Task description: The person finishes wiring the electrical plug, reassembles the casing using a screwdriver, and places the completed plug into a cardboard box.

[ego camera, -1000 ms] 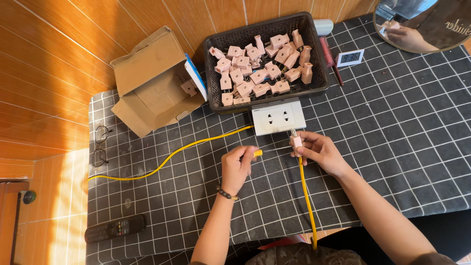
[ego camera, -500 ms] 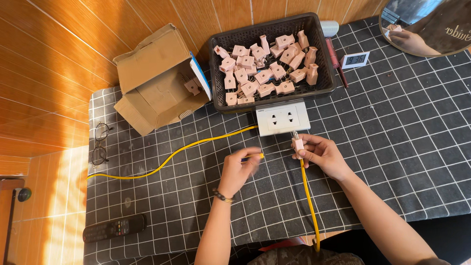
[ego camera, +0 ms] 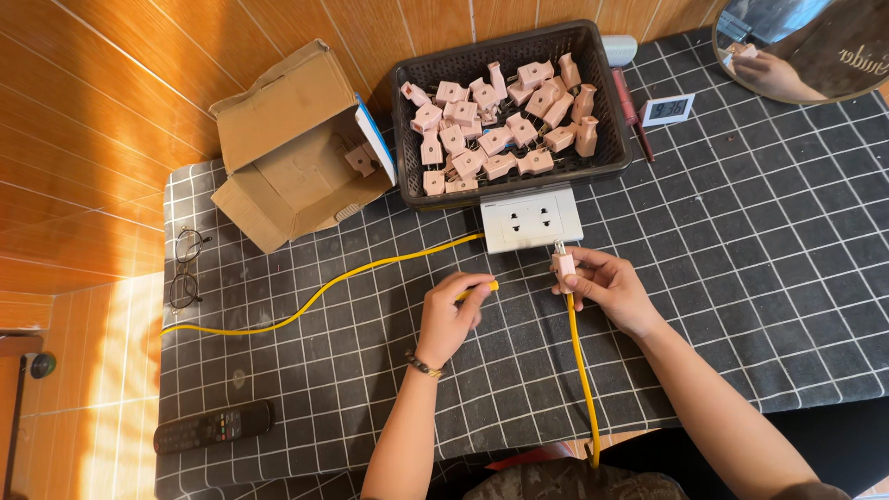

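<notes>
One big surface [ego camera: 741, 278] with a black checked cloth holds it all. Beyond the hands, on the left, one brown box [ego camera: 292, 148] lies on its side, open, with one pink plug inside that shows. Beside it, straight beyond the hands, one black basket [ego camera: 407, 130] holds a heap of pink plugs [ego camera: 495, 130], about twenty; too piled to count right. One white socket [ego camera: 531, 220] with two outlets lies against the basket's near side, just beyond the right hand.

Two yellow cords show. One cord [ego camera: 306, 301] runs from the socket far out to the left. The other cord [ego camera: 581, 361] runs from the right hand back toward the person.

The right hand [ego camera: 607, 287] has its grip closed on one pink plug [ego camera: 562, 266] at the top of that cord, pins pointing at the socket, very near it. The left hand [ego camera: 454, 315] is curled, pinching a short yellow tip [ego camera: 482, 289].

Far left lie one pair of glasses [ego camera: 185, 268] and one black remote [ego camera: 213, 426].
</notes>
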